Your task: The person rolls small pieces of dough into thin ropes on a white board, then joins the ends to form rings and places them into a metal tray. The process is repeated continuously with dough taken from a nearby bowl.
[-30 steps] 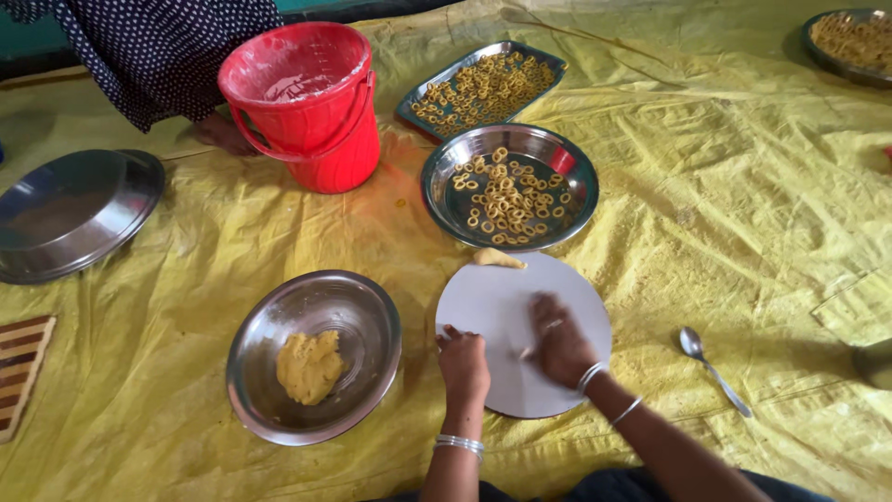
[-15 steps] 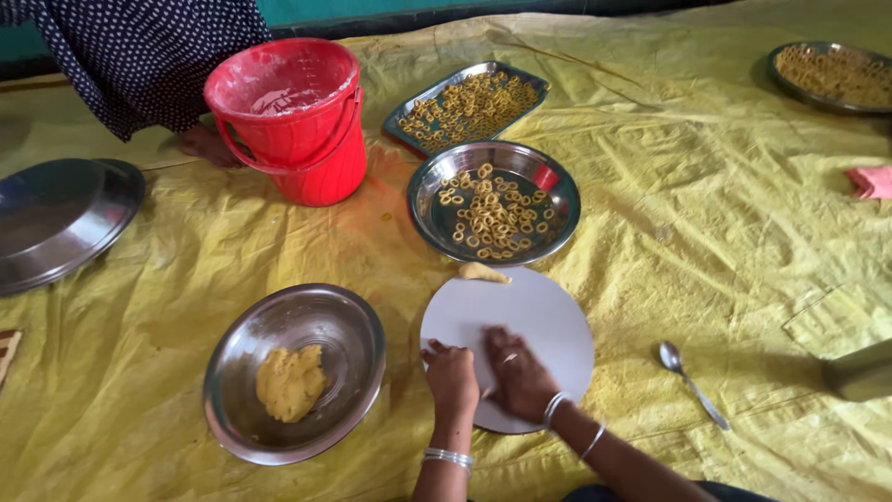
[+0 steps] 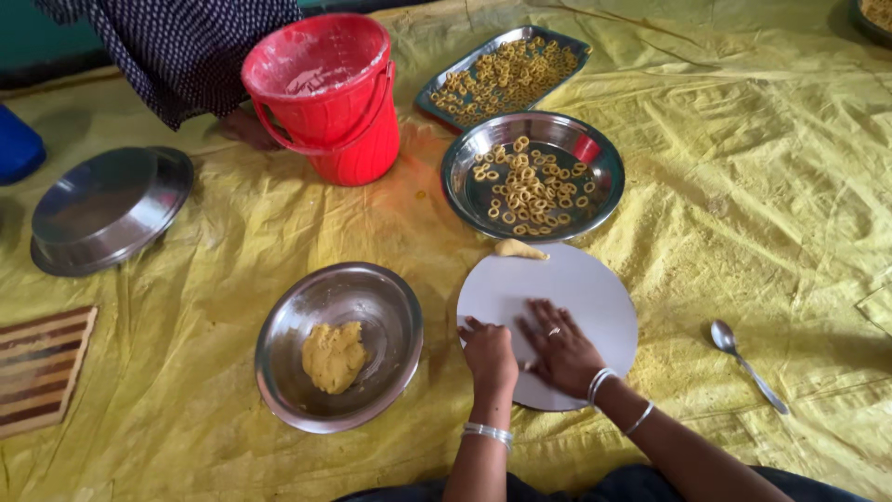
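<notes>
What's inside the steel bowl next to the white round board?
The steel bowl holds one lump of yellow dough; the steel around the lump shows bare. Whatever lies beneath the lump is covered.

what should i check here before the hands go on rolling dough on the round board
1. Both hands on the white round board: ok, left hand and right hand press flat on it.
2. Dough under the palms: cannot tell, the hands cover it.
3. Spare dough on hand: ok, a small dough piece lies at the board's far edge, and a dough lump sits in the steel bowl.
4. Room on the round plate of dough rings: ok, bare metal shows.
5. Spoon away from the board: ok, apart on the yellow sheet.
</notes>
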